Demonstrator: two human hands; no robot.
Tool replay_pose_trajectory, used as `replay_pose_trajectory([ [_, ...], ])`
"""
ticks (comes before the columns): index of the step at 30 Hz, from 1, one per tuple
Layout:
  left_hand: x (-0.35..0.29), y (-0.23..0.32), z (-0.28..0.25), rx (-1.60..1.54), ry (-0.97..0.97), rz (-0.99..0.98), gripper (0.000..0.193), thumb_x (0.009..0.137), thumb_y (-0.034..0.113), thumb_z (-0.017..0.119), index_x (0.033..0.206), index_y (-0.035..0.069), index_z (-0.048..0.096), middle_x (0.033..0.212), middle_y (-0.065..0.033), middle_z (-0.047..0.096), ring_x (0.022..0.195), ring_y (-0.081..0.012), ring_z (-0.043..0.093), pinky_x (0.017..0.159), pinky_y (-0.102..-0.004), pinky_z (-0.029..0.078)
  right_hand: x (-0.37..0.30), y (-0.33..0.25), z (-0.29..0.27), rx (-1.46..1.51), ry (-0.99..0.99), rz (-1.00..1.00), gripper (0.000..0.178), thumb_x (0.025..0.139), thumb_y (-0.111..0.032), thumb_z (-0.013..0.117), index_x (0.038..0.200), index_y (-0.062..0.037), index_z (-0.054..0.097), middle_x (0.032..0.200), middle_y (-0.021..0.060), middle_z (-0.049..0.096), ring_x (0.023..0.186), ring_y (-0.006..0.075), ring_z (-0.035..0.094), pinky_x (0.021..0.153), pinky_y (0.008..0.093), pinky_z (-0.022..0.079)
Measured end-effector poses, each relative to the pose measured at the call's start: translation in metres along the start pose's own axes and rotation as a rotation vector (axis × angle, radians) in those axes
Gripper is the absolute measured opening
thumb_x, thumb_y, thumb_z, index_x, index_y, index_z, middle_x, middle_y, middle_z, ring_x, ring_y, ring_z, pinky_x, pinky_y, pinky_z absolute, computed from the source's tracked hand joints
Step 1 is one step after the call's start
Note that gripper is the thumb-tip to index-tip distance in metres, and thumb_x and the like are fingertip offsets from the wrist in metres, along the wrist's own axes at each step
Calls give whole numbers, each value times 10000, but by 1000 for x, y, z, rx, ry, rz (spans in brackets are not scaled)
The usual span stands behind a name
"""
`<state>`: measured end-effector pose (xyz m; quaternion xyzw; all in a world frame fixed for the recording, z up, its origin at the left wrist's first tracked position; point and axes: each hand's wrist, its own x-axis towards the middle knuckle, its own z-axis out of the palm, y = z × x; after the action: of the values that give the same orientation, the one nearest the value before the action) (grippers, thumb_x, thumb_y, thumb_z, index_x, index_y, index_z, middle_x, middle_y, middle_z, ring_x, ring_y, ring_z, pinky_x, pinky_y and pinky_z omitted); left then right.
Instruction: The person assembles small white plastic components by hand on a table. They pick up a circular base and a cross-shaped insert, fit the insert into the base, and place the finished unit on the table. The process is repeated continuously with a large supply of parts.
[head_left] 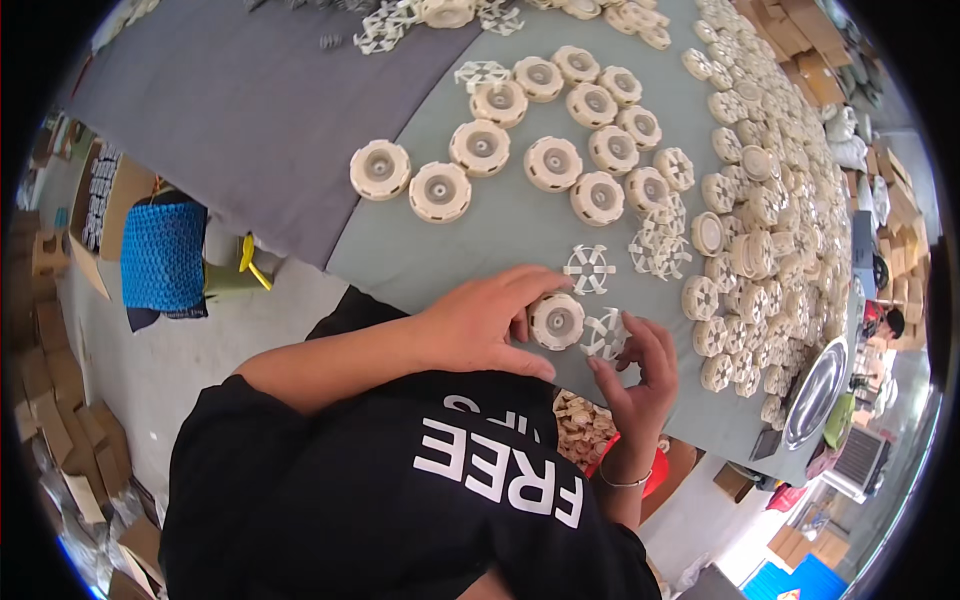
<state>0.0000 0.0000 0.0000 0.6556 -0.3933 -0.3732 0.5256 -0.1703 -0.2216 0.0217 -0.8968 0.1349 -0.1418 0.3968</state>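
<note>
My left hand (pixel 487 320) curves round the left side of a cream plastic wheel (pixel 556 321) lying on the table near my body. Its thumb and index finger sit on either side of the wheel. Just to the right, my right hand (pixel 642 372) pinches a white spoked plastic insert (pixel 603 334) at its right edge, close beside the wheel. Another spoked insert (pixel 589 270) lies flat beyond the wheel. A small pile of such inserts (pixel 660 240) is farther right. Several cream wheels (pixel 553 164) with round hubs lie in loose rows beyond my hands.
A large heap of cream wheels (pixel 760 220) covers the table's right side. Grey cloth (pixel 260 100) covers the left part. An oval metal tray (pixel 815 393) stands at the right edge. A blue cushioned seat (pixel 163 257) and cardboard boxes (pixel 65 400) are at the left.
</note>
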Motion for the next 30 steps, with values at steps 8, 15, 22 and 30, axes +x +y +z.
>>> replay_pose_trajectory([
  [8, -3, -12, 4, 32, 101, -3, 588, 1000, 286, 730, 1499, 64, 510, 1350, -147, 581, 882, -229, 687, 818, -375, 566, 34, -25, 21, -80, -260, -198, 605, 753, -71, 910, 1325, -56, 713, 1271, 117, 685, 1027, 277, 705, 814, 356, 589],
  [15, 6, -12, 10, 92, 228, 48, 572, 965, 137, 734, 1495, 86, 527, 1375, -140, 574, 866, -199, 682, 804, -354, 564, 42, -23, 23, -40, -328, -118, 618, 745, -76, 902, 1333, -65, 714, 1306, 122, 673, 1122, 331, 697, 930, 401, 593],
  [22, -18, 3, -30, 379, 459, -54, 619, 852, 170, 843, 1431, 148, 625, 1455, -78, 567, 734, -151, 624, 630, -298, 529, 27, 2, 0, -145, -90, -245, 574, 728, -80, 926, 1262, -39, 717, 1237, 126, 696, 1007, 264, 703, 836, 363, 591],
  [30, -26, -27, -68, 870, 744, 162, 666, 797, 178, 870, 1415, 130, 626, 1427, -70, 582, 789, -200, 647, 628, -309, 525, 34, 45, -43, -223, 392, -10, 591, 808, -34, 857, 1363, -60, 654, 1186, 95, 669, 788, 145, 610, 692, 295, 542],
])
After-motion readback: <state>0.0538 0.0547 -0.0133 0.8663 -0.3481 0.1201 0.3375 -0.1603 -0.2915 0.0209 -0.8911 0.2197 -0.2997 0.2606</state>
